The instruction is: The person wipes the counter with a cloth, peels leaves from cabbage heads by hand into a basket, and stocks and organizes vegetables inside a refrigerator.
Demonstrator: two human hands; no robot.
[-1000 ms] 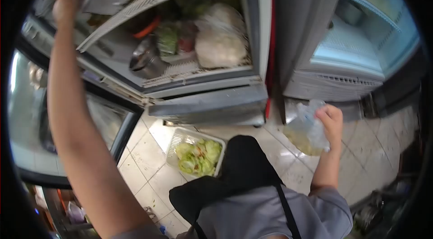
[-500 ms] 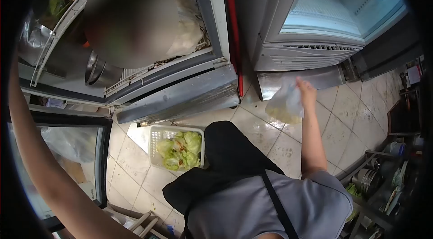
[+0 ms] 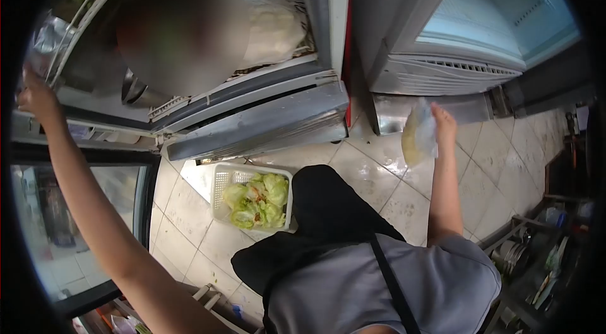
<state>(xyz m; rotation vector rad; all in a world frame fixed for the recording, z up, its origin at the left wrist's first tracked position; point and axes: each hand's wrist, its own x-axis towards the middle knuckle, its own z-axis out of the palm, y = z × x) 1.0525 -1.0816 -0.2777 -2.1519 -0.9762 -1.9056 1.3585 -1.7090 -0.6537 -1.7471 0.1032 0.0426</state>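
Note:
My right hand (image 3: pixel 444 124) is closed on the top of a clear plastic bag (image 3: pixel 419 135) with something pale yellow inside, hanging over the floor tiles. At the far left, my left hand (image 3: pixel 38 97) reaches to the opened fridge (image 3: pixel 252 107), beside a wire shelf and a shiny clear bag or metal container (image 3: pixel 52 41). Its fingers are partly bent, and what they touch is too small to make out. A white plastic basket (image 3: pixel 218 198) holding lettuce (image 3: pixel 257 200) stands on the floor by my knee.
A large pale bag (image 3: pixel 271 25) lies on the fridge shelf, next to a blurred area. The glass door (image 3: pixel 82 227) stands open at left. A second fridge (image 3: pixel 442 72) is at upper right. A rack with dishes (image 3: pixel 514 255) stands at lower right.
My left hand has come back into view at the fridge's left side. The bag in my right hand has swung and now hangs narrower. The view has shifted slightly since half a second ago.

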